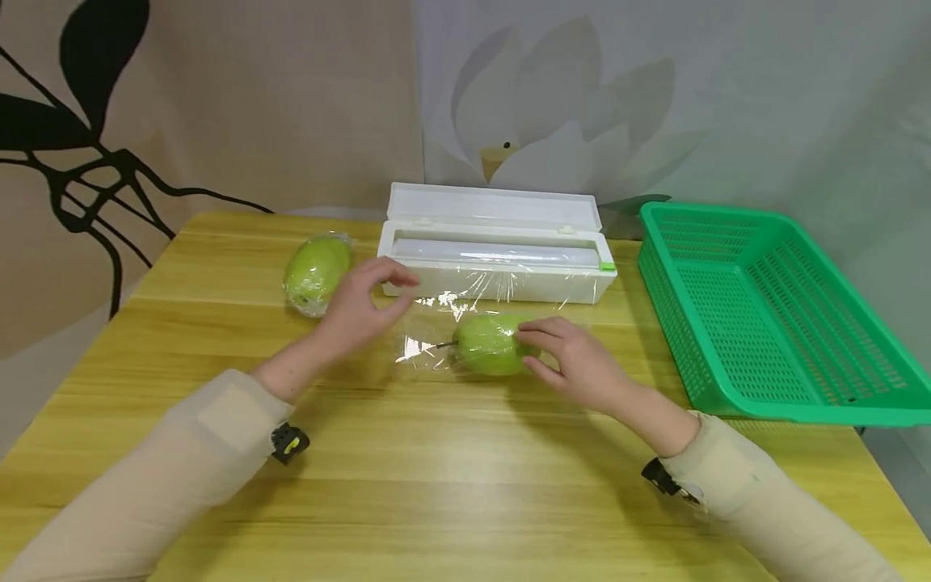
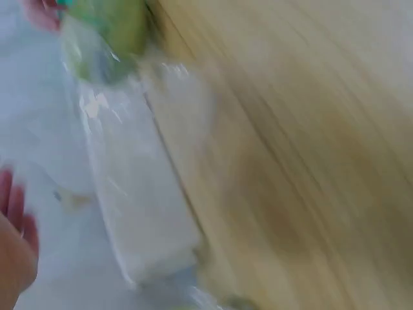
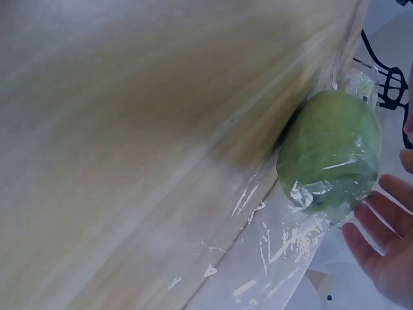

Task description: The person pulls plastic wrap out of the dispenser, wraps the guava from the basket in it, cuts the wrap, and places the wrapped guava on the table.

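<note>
A green pear [image 1: 489,343] with a dark stem lies on its side under clear plastic film [image 1: 429,343], in front of a white cling film box [image 1: 502,279]. At its right end my right hand [image 1: 578,364] rests its fingertips on the film; in the right wrist view, these fingers [image 3: 381,219] look loosely extended. My left hand [image 1: 367,299] hovers left of the pear near the box's front, thumb and fingers apart, holding nothing. The left wrist view is blurred, with the left hand [image 2: 14,242] at its edge.
Another film-wrapped green pear [image 1: 318,271] sits left of the box, beyond my left forearm. The box lid [image 1: 494,206] stands raised, showing a film roll [image 1: 494,252]. A green plastic basket [image 1: 665,303] occupies the table's right side, against the back wall.
</note>
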### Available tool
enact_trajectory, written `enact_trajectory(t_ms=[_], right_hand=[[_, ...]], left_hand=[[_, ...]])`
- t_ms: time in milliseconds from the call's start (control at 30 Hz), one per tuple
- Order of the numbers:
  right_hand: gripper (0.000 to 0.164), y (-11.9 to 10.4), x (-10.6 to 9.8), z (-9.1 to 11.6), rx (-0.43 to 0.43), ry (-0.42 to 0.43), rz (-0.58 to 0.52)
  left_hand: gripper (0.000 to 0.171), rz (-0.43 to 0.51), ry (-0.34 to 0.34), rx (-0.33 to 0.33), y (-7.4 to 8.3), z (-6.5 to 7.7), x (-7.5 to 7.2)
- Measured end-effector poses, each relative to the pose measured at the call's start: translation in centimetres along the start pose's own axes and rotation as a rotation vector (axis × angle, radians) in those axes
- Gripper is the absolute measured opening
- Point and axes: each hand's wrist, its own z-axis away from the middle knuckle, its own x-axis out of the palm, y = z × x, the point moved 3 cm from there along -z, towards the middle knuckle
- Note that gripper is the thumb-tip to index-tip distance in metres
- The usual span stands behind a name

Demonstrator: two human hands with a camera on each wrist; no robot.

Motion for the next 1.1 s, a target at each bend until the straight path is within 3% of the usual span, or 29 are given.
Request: enact_trajectory(t_ms=[133,233,533,1100], right_hand=[[0.040,0.3,0.0,-0.2,0.050,-0.019,-0.058],[0.049,0.7,0.0,-0.3,0.077,-0.045,-0.083],[0.074,2.4,0.7,-0.5,0.131,-0.149,-0.158],[0.095,4.6,2.3,-2.3,0.191,-0.164,-0.285]], left_hand=[[0.040,-0.175,-0.294,0.121,1.8,0.7,3.0],[0.055,-0.263,-0.407,0.142,1.8,1.0,4.9],[0.073,-0.147,-0.427,0.021,0.2,0.5,6.4],[0.090,-0.075,-0.449,-0.083,-1.3,-1.6,7.2]])
